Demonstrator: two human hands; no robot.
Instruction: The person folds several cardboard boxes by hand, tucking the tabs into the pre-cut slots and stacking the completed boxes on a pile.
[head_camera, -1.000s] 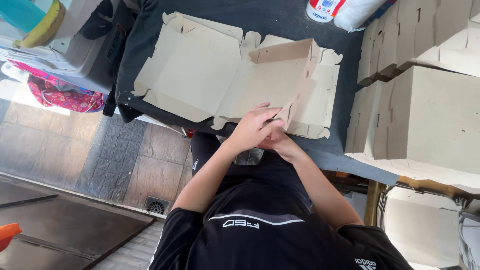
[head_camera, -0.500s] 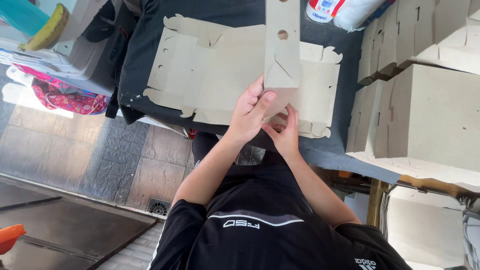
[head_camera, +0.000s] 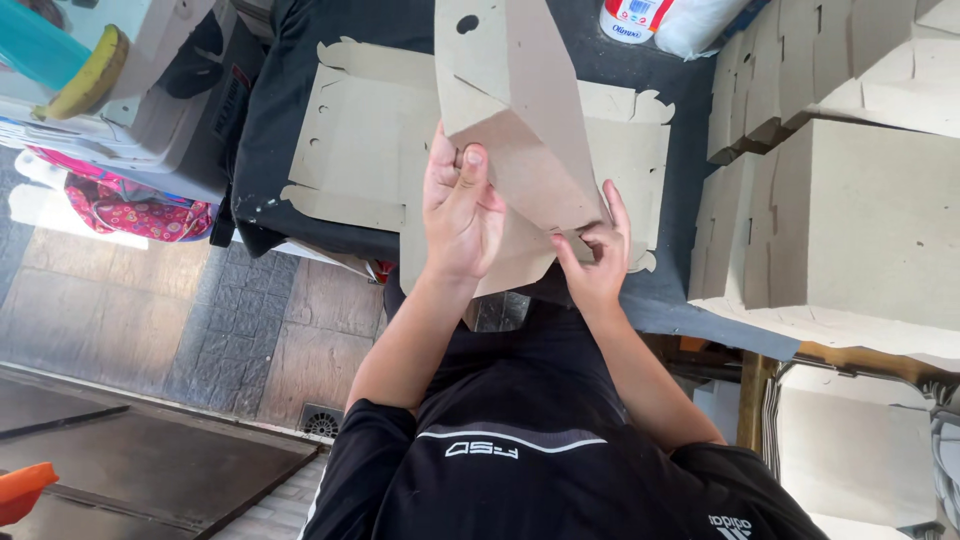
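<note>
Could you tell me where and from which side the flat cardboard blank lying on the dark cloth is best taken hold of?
Probably the flat cardboard blank is best gripped at its near long edge, from the person's side. That edge ends at the lip of the dark cloth, so fingers could slip underneath. The half-folded box, held by left hand and right hand, covers its right part.

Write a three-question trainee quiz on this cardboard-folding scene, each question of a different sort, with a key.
1. True or false: both hands grip the raised box blank.
2. Which lies under it on the dark cloth? A) flat blanks B) a metal tray C) a laptop
3. Fill in: folded boxes are stacked to the picture's ____.

Key: 1 true: left hand, right hand. 2 A: flat blanks. 3 right.
</note>
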